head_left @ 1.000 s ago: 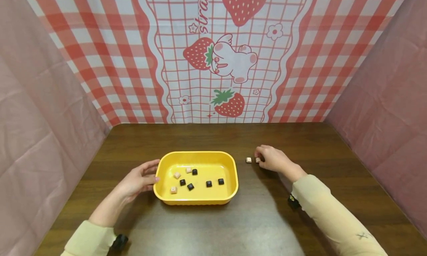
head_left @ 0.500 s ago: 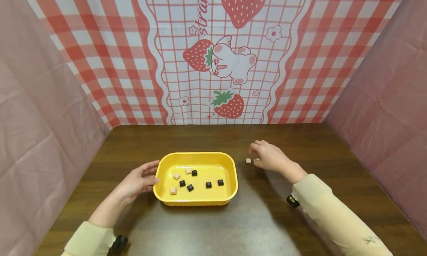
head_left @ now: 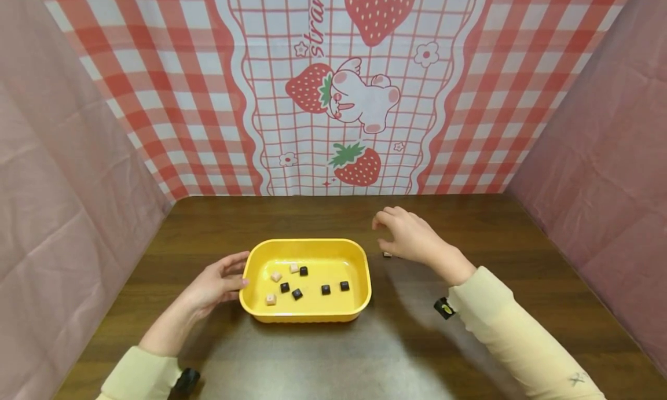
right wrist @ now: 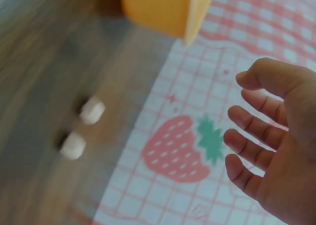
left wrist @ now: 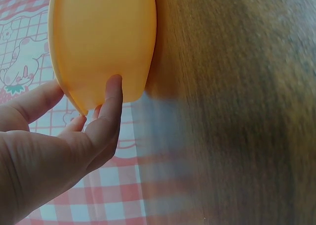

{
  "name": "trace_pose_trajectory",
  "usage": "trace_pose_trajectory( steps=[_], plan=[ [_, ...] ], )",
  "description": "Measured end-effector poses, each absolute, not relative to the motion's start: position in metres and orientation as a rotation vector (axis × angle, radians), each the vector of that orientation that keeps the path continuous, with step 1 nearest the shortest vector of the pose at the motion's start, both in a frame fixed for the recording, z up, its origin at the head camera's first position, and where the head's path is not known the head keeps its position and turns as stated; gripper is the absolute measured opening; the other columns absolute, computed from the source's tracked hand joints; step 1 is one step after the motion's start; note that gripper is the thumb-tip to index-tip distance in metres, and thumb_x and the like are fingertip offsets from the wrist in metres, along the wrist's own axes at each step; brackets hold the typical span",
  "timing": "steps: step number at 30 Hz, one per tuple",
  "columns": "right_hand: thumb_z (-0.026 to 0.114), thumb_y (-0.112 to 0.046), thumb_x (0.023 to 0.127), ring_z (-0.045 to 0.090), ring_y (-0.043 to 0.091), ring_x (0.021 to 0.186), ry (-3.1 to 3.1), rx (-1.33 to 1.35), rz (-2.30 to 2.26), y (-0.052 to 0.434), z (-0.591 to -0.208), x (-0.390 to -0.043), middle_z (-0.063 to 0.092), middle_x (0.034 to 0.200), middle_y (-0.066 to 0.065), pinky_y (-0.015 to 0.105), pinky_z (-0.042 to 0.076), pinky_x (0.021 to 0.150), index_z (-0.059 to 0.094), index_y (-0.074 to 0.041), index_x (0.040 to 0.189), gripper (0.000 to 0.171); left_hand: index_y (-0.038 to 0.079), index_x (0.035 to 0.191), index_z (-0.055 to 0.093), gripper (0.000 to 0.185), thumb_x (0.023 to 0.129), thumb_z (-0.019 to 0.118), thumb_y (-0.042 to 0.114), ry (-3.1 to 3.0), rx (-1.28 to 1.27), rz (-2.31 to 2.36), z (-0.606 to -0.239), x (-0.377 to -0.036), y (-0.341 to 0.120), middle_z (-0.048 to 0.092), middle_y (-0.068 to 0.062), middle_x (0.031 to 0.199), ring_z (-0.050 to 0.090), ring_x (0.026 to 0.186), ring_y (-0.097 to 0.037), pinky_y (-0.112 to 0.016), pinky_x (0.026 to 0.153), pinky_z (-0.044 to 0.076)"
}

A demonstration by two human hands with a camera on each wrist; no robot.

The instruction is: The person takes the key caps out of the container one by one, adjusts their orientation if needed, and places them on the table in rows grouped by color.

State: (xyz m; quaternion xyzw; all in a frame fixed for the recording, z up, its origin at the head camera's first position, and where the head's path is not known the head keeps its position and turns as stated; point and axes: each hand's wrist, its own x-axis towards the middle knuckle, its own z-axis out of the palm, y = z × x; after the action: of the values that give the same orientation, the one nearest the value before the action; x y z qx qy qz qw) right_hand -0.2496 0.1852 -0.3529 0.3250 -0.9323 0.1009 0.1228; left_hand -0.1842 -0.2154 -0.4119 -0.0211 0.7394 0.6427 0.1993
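the left hand [head_left: 216, 283] rests open-fingered against the left wall of the yellow plastic tray [head_left: 359, 260]. the right hand [head_left: 411, 238] hovers empty, fingers loosely spread, above two pale small cubes [right wrist: 83, 128] right of the tray on the dark wooden table [head_left: 323, 359].

Two pale cubes [right wrist: 83, 128] motion-blurred
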Motion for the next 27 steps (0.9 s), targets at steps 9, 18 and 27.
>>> trace_pose_trajectory(
  steps=[9,18,27],
  plan=[
    [0.077,-0.019,0.074,0.053,0.019,0.086,-2.681,1.018,0.312,0.148,-0.338,-0.235,0.061,0.094,0.001,0.035,0.048,0.072,0.062,-0.013,0.096,0.027,0.005,0.148,0.023,0.064,0.093,0.055,0.002,2.061,-0.019,1.817,-0.412,-0.184,-0.215,0.029,-0.026,0.148,0.045,0.125,-0.037,-0.04,0.085,0.052],
    [0.073,-0.022,0.079,0.053,0.018,0.093,-2.693,1.118,0.288,0.119,-0.337,-0.22,0.061,0.1,-0.001,0.036,0.047,0.076,0.062,-0.015,0.102,0.027,0.005,0.148,0.023,0.064,0.093,0.055,0.002,2.061,-0.019,1.817,-0.411,-0.183,-0.215,0.029,-0.026,0.148,0.046,0.124,-0.035,-0.039,0.085,0.052],
    [0.073,-0.027,0.081,0.053,0.016,0.094,-2.703,1.223,0.282,0.094,-0.347,-0.211,0.06,0.102,-0.002,0.033,0.047,0.076,0.061,-0.016,0.105,0.029,0.004,0.148,0.023,0.065,0.092,0.055,0.002,2.063,-0.016,1.818,-0.41,-0.183,-0.215,0.029,-0.026,0.147,0.047,0.123,-0.035,-0.039,0.084,0.052]
  ],
)
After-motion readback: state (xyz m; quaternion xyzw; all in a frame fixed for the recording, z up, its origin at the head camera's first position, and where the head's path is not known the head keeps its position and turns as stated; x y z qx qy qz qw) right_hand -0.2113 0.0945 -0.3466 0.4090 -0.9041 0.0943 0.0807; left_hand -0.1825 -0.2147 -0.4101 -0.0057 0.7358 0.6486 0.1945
